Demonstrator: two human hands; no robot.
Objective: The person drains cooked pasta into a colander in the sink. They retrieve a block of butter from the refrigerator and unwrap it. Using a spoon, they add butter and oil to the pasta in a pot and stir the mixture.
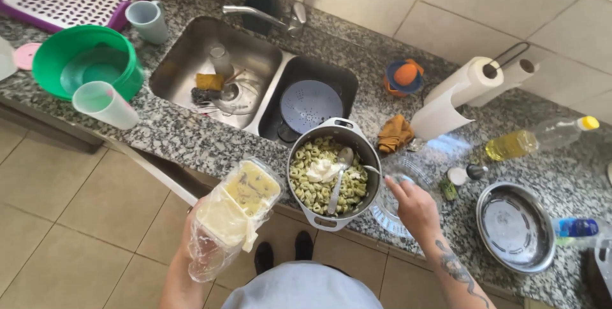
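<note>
One view only, from the head, looking almost straight down over the person's chest and shoes. It faces the tiled wall, with the granite tabletop (191, 137) running diagonally from upper left to lower right. The pot (334, 172) sits near centre, close below the lens; the sink (191, 54) lies farther up, the floor tiles fill the lower left. Both forearms enter from the bottom edge.

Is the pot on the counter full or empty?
Nearly full. The pot holds pasta up close to its rim, with a white dollop on top and a spoon resting in it.
</note>
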